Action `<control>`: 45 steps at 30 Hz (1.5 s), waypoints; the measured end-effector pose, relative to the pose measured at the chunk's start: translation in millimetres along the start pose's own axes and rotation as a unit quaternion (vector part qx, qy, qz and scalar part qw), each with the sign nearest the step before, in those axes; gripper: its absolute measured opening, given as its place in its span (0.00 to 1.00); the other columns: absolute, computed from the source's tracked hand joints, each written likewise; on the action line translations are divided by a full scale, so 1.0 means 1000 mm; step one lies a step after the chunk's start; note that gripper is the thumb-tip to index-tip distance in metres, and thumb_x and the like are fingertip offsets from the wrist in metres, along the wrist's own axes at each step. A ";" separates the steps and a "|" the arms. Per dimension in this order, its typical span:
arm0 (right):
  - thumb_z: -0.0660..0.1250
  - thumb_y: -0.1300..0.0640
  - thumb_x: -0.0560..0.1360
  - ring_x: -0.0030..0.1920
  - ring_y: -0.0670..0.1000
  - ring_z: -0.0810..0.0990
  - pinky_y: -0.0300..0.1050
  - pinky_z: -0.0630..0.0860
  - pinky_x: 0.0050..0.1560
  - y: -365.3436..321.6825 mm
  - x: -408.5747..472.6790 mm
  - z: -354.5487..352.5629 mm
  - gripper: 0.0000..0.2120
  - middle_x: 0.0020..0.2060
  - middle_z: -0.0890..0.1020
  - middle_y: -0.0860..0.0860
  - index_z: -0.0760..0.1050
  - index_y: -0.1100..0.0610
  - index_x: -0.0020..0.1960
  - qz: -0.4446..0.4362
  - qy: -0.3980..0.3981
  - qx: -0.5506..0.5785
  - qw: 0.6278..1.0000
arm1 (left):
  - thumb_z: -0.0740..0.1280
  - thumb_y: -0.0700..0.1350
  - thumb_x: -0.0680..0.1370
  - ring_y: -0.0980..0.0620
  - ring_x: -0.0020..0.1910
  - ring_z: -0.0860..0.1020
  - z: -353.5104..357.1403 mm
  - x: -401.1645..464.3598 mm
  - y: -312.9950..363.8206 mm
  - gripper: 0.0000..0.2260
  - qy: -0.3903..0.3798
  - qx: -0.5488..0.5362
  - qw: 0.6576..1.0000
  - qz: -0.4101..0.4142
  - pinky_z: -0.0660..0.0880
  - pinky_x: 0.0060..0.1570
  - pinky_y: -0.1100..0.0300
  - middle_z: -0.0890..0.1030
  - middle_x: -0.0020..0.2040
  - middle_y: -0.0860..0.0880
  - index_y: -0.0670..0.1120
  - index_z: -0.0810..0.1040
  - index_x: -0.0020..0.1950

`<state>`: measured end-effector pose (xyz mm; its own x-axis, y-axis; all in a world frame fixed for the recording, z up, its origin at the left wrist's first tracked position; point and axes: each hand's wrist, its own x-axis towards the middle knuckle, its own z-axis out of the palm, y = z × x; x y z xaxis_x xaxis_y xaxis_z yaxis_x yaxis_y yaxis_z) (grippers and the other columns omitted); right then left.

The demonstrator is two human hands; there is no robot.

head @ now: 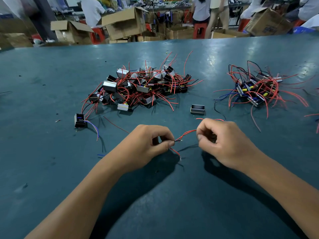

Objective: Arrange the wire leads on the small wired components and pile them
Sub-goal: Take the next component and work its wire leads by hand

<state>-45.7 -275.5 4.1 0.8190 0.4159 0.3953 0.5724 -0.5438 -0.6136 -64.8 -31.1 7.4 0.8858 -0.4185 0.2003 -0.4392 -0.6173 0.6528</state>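
Pinching a bundle of red and black wire leads (178, 139) between thumb and forefinger, the left hand (146, 145) sits low at the centre of the table (51, 169). Its remaining fingers are curled in toward the palm. One red lead end hangs just below the pinch, toward the table surface.

Right hand (222, 144): fingers curled around a small dark component (213, 138), which is mostly hidden inside the grip. The red leads run from this hand across the short gap to the left hand's pinch. More red wire shows above the right hand's knuckles.

Component locations on the table:
- Large pile (143, 87): many small boxy components with tangled red and black leads, at centre, well beyond the hands.
- Second pile (257, 90): smaller, to the right of the large pile and apart from it, with red, black and blue leads spread outward.
- Single black housing (197, 109): lies alone between the two piles, just beyond the right hand.
- Separate black component (79, 120): lies left of the hands at the near-left fringe of the large pile, with blue and red leads trailing toward the near edge.

Beyond the far table edge stand open cardboard boxes (124, 23) and red stools (199, 31), with several people standing among them.
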 end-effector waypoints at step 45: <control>0.65 0.63 0.77 0.26 0.48 0.73 0.37 0.65 0.21 -0.034 -0.004 0.012 0.09 0.29 0.77 0.53 0.76 0.58 0.38 0.340 -0.109 0.420 0.834 | 0.71 0.54 0.77 0.55 0.28 0.67 0.009 0.003 0.003 0.08 0.023 -0.084 0.996 -0.025 0.64 0.30 0.61 0.75 0.31 0.44 0.52 0.79 0.41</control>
<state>-69.1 -249.4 15.1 0.8635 0.3915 -0.3179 -0.3273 -0.0447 -0.9439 -64.6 -39.9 3.2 0.9140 -0.3558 0.1949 -0.3659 -0.5157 0.7747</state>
